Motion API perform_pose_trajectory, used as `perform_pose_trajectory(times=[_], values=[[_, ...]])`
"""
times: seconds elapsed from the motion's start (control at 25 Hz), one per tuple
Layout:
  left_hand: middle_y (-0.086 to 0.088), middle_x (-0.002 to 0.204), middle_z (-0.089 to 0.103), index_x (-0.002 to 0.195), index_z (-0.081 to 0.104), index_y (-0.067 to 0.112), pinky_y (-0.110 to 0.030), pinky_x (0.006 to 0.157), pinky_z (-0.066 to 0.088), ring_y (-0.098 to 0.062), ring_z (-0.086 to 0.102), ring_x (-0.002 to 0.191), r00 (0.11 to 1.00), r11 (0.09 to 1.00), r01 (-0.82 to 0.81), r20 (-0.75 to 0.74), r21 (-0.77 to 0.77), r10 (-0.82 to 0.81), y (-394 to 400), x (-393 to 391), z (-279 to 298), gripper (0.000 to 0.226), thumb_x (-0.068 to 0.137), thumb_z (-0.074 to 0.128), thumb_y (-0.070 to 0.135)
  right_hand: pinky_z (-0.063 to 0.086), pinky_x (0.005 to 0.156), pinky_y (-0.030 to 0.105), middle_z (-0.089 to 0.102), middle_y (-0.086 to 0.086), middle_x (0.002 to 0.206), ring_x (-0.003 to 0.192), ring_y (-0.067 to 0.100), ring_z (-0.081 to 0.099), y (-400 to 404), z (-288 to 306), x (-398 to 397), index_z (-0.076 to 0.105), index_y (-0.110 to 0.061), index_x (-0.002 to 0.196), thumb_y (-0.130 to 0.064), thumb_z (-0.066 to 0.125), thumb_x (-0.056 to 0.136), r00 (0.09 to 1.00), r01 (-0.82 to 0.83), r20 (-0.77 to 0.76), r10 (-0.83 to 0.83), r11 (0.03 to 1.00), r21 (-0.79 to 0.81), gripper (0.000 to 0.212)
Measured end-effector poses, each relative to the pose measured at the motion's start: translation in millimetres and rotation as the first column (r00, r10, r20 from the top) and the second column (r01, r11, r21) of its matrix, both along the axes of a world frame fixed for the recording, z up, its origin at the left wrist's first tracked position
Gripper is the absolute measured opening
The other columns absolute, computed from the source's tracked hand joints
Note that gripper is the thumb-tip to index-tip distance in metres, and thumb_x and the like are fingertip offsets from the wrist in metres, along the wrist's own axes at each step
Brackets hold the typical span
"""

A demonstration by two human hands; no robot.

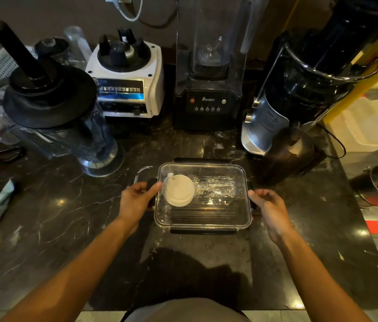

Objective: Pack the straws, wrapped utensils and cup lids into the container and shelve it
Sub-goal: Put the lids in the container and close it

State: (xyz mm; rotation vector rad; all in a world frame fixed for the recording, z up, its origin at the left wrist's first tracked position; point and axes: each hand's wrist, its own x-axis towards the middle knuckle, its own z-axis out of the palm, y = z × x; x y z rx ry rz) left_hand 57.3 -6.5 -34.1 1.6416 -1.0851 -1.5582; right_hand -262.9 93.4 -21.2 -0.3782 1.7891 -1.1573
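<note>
Clear rectangular lidded plastic container with black side latches sits flat on the dark marbled stone counter, centred in front of a black blender base with clear sound hood. Inside it: white round cup lids at its left end, clear-wrapped utensils just beside them, thin clear straws along the near side. Left hand grips the left latch, thumb on the lid edge; right hand curls round the right latch, so both hands clamp the container.
</note>
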Motion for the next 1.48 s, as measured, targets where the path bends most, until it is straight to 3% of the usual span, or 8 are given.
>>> perform_pose_trajectory(times=[0.12,0.24,0.52,0.6,0.72,0.8,1.04,1.48], values=[[-0.001,0.096,0.071,0.101,0.067,0.024,-0.036,0.080,0.062,-0.018,0.072,0.090,0.964,0.980,-0.018,0.256,-0.200,0.070,7,-2,1,0.029,0.082,0.083,0.039,0.049,0.053,0.015,0.068,0.005,0.087,0.070,0.013,0.062,-1,1,6,0.067,-0.006,0.101,-0.018,0.071,0.096,0.953,-0.046,-0.299,0.038,0.999,-0.019,0.014],[0.014,0.082,0.071,0.094,0.073,0.029,-0.031,0.073,0.064,-0.005,0.073,0.077,0.913,0.919,0.154,0.408,-0.364,0.009,13,-5,6,0.009,0.088,0.079,0.032,0.048,0.063,0.029,0.073,-0.001,0.075,0.067,0.011,0.064,0,-8,3,0.076,-0.015,0.085,-0.031,0.071,0.096,0.841,-0.142,-0.521,0.144,0.989,0.044,0.020],[0.004,0.095,0.080,0.104,0.079,0.020,-0.041,0.080,0.066,-0.008,0.077,0.086,0.936,0.972,0.144,0.345,-0.185,-0.073,4,-1,-2,0.017,0.090,0.077,0.029,0.053,0.060,0.025,0.077,0.011,0.078,0.075,0.022,0.071,-2,-3,4,0.080,-0.013,0.081,-0.029,0.070,0.097,0.928,-0.129,-0.347,0.137,0.991,0.046,0.025],[0.000,0.114,0.076,0.119,0.072,0.023,-0.041,0.087,0.063,-0.011,0.073,0.099,0.855,0.928,0.303,0.492,-0.216,-0.165,-4,-1,5,0.033,0.090,0.077,0.036,0.050,0.078,0.032,0.073,0.011,0.097,0.100,0.028,0.069,-2,5,8,0.078,-0.016,0.103,-0.042,0.069,0.095,0.717,-0.282,-0.609,0.339,0.940,0.191,0.029],[-0.003,0.146,0.057,0.144,0.056,0.025,-0.050,0.106,0.049,-0.023,0.055,0.131,0.570,0.599,0.726,0.783,-0.339,-0.249,-30,-18,18,0.057,0.093,0.068,0.048,0.032,0.119,0.048,0.035,0.009,0.157,0.148,0.028,0.030,5,18,44,0.037,-0.018,0.157,-0.069,0.070,0.082,0.269,-0.578,-0.750,0.605,0.724,0.377,0.096],[-0.001,0.156,0.049,0.149,0.052,0.022,-0.050,0.117,0.036,-0.023,0.043,0.144,0.445,0.427,0.863,0.804,-0.268,-0.395,-48,-45,33,0.055,0.100,0.058,0.047,0.024,0.122,0.060,0.023,0.011,0.164,0.153,0.030,0.020,14,9,63,0.023,-0.015,0.162,-0.078,0.062,0.076,0.029,-0.688,-0.799,0.601,0.592,0.420,0.113],[-0.007,0.161,0.043,0.156,0.041,0.014,-0.044,0.120,0.033,-0.026,0.040,0.147,0.215,0.277,0.958,0.832,-0.077,-0.511,-68,-85,27,0.058,0.106,0.048,0.043,0.032,0.118,0.063,0.043,0.019,0.155,0.148,0.036,0.035,28,-18,61,0.043,-0.004,0.150,-0.066,0.062,0.082,-0.136,-0.682,-0.850,0.510,0.574,0.453,0.094],[-0.007,0.142,0.059,0.143,0.056,0.018,-0.043,0.113,0.033,-0.028,0.049,0.135,0.457,0.490,0.852,0.724,-0.187,-0.518,-69,-92,17,0.041,0.104,0.056,0.032,0.038,0.117,0.057,0.050,0.023,0.152,0.144,0.036,0.045,37,-33,58,0.054,0.001,0.144,-0.055,0.068,0.090,-0.237,-0.674,-0.893,0.383,0.596,0.436,0.079]])
